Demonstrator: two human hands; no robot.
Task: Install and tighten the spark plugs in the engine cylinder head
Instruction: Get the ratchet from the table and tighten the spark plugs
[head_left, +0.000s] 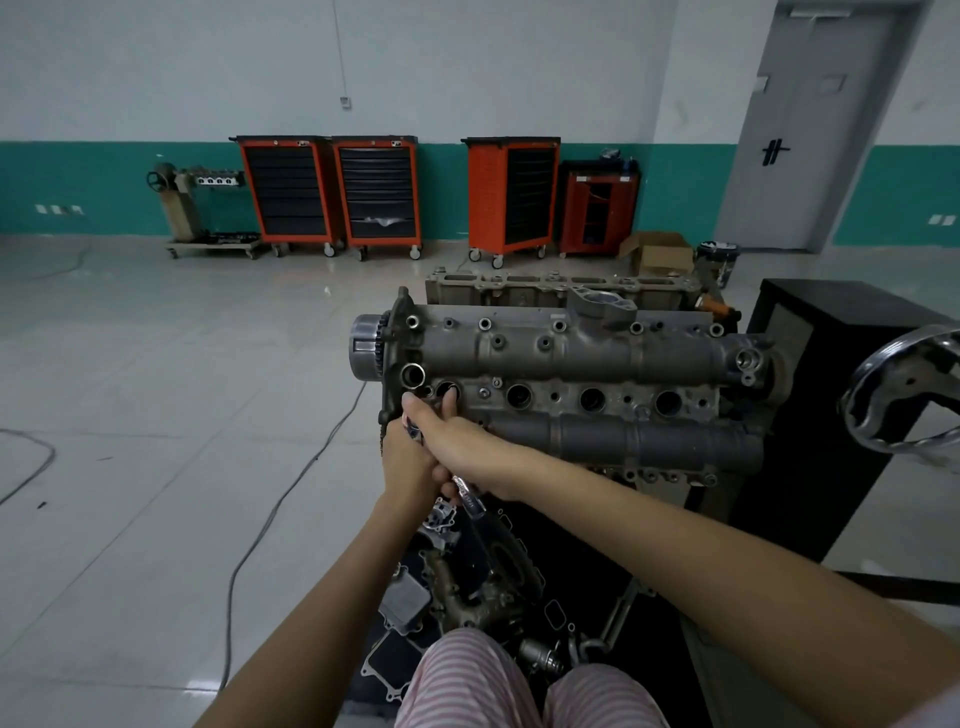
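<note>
**Working at the first plug hole**

The right hand (441, 441) gripped a shiny wrench (467, 496). The left hand (408, 467) curled around it too. Both were at the leftmost hole (448, 391) of the cylinder head (597, 358). No spark plug showed. Next probably came careful turning.

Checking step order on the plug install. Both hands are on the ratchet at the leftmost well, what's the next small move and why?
Probably swing the ratchet handle through a short arc to turn the plug down. The left hand grips the tool, the right hand reaches over it with fingers at the leftmost plug well of the cylinder head. Whether a plug is seated there is hidden.
</note>
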